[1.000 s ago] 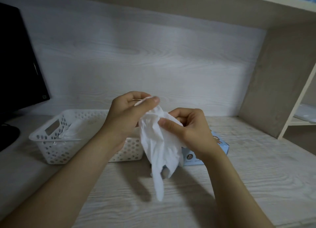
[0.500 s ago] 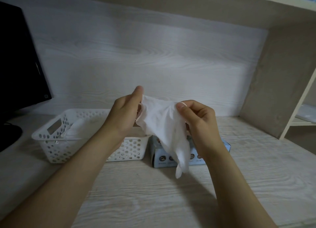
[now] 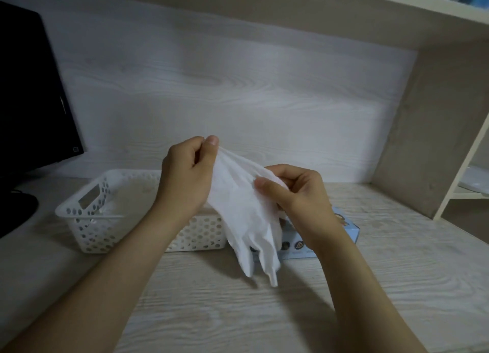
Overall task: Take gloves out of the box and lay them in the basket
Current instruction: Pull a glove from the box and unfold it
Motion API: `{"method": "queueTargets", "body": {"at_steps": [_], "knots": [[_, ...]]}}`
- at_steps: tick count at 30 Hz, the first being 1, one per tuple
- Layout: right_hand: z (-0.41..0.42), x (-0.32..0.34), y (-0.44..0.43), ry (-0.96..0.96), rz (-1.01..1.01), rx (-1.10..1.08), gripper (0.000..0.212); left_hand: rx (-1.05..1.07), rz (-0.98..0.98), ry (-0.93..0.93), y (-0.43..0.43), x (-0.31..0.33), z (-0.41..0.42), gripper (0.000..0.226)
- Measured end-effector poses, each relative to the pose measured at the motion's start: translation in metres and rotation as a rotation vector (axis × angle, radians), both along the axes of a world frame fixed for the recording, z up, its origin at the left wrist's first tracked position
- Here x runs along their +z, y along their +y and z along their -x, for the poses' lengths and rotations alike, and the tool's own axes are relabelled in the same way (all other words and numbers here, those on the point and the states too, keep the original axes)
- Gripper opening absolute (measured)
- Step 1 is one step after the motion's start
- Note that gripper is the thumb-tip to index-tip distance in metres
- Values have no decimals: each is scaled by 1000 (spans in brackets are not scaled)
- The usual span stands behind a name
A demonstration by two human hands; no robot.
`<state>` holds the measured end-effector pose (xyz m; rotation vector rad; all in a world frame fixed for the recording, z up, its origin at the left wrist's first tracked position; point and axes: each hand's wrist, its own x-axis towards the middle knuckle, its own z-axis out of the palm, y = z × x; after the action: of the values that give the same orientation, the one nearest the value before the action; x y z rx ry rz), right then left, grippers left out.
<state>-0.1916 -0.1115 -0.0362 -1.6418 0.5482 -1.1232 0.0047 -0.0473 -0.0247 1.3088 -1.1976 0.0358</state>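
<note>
Head view: left hand (image 3: 186, 179) and right hand (image 3: 299, 193) each pinch the white glove (image 3: 243, 215) (fingers dangling) above the blue glove box (image 3: 349, 231), beside the perforated basket (image 3: 90, 220).

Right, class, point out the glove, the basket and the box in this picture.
glove (image 3: 238, 207), head view, on its wide middle part.
basket (image 3: 105, 233), head view, on its perforated front wall.
box (image 3: 293, 248), head view, on its blue front face.
</note>
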Motion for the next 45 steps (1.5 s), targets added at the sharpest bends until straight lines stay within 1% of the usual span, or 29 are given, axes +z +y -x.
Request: {"method": "queueTargets", "body": {"at_steps": [3, 5, 6, 8, 10, 13, 15, 16, 18, 21, 26, 31, 34, 37, 39, 41, 42, 43, 45], "knots": [[-10, 4, 2, -6, -76, -109, 11, 149, 29, -223, 2, -1, -15, 46], [-22, 7, 1, 17, -142, -239, 15, 191, 22, -291, 4, -1, -26, 35], [-28, 8, 0, 58, -99, -331, 16, 216, 3, -324, 5, 0, -31, 33], [-43, 10, 1, 187, 139, -514, 16, 273, -69, -384, 6, 3, -37, 32], [-60, 11, 3, 352, 398, -637, 17, 313, -194, -424, 6, 9, -45, 33], [-80, 9, -3, 603, 711, -741, 16, 288, -372, -472, 6, 13, -63, 36], [-88, 11, -9, 709, 840, -692, 18, 253, -435, -478, 7, 13, -77, 38], [-93, 12, -12, 746, 861, -637, 21, 246, -457, -476, 8, 13, -85, 39], [-101, 14, -17, 806, 835, -535, 26, 249, -503, -473, 11, 10, -97, 41], [-117, 15, -26, 859, 752, -454, 31, 265, -559, -434, 14, 1, -114, 43], [-148, 21, -35, 902, 664, -370, 32, 336, -711, -450, 22, -12, -140, 41], [-172, 20, -36, 938, 618, -294, 33, 428, -755, -414, 29, -10, -150, 41], [-178, 16, -38, 1009, 625, -282, 35, 466, -799, -387, 33, -8, -147, 37], [-177, 18, -36, 1081, 760, -379, 40, 516, -795, -376, 34, -6, -143, 32], [-177, 21, -33, 1018, 928, -405, 38, 545, -775, -350, 34, -5, -141, 30], [-176, 25, -31, 944, 1044, -309, 33, 561, -780, -335, 34, -4, -140, 30], [-175, 28, -29, 939, 1026, -213, 35, 573, -787, -346, 35, -4, -139, 29], [-175, 33, -25, 979, 946, -106, 43, 596, -792, -370, 35, -4, -138, 27], [-173, 37, -18, 1148, 734, 73, 70, 664, -790, -446, 38, -2, -134, 19]]}}
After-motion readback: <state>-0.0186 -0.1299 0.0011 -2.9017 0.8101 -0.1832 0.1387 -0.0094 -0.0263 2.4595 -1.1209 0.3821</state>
